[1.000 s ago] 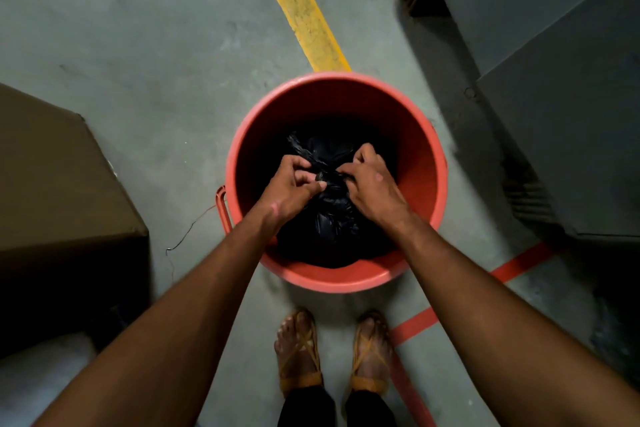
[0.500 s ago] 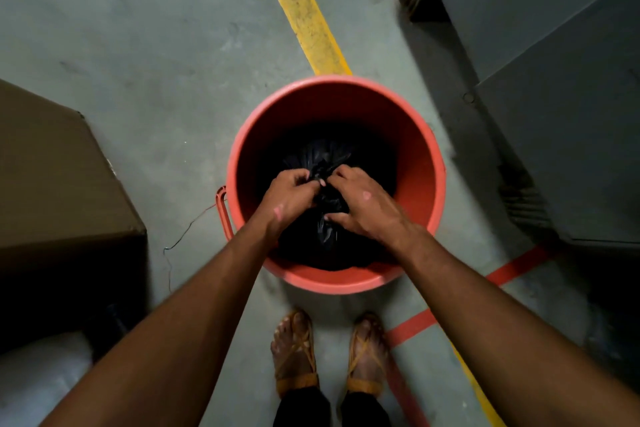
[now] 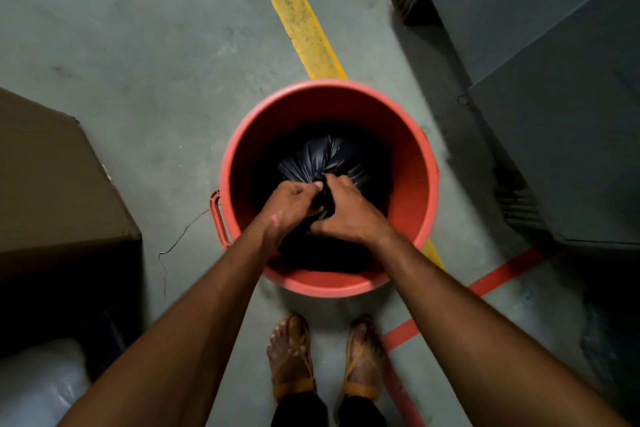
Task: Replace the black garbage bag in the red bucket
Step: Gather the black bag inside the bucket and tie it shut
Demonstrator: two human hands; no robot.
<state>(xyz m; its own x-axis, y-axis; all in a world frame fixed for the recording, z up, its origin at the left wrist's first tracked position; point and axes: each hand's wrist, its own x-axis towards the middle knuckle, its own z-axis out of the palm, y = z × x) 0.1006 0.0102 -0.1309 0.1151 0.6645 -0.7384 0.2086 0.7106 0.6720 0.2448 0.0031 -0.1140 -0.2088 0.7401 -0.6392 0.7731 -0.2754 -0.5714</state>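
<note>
On the concrete floor (image 3: pixel 145 55), just below the yellow line (image 3: pixel 294 14), the red bucket (image 3: pixel 414 163) stands at the person's feet, with the black garbage bag (image 3: pixel 325 156) sunk deep inside it. The left hand (image 3: pixel 289 203) and right hand (image 3: pixel 348 211) are both closed on the bag's gathered neck. Pinching it together probably shuts the full bag so it can be lifted out.

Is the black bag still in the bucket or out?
In. The black bag sits inside the red bucket, both hands gripping its gathered neck: left hand, right hand.
</note>
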